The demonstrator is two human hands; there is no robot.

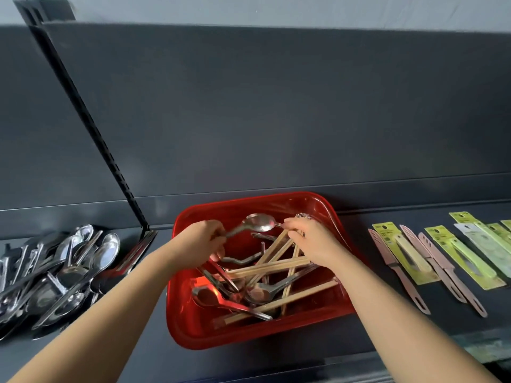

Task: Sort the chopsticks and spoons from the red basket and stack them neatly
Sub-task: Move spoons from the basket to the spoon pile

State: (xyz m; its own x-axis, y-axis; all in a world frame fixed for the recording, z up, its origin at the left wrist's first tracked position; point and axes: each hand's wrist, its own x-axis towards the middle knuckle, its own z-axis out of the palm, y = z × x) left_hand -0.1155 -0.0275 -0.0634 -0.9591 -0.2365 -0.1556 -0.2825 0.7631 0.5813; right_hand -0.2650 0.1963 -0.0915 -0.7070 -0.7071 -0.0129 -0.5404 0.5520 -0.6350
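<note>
In the red basket [318, 206], the left hand [199, 240] grips a lifted spoon [260, 223] and the right hand [308, 240] clasps chopsticks [277, 248]. Many of both seem unsorted, and a spoon pile [69, 269] lies just beside the basket.

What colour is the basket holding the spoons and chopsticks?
The basket is red; head view.

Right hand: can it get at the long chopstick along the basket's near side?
Probably yes. The long chopstick has its right end bare by the red basket wall, below the right hand; only a lower spoon handle crosses its left end. But that hand grips other chopsticks, which may hamper it.
</note>
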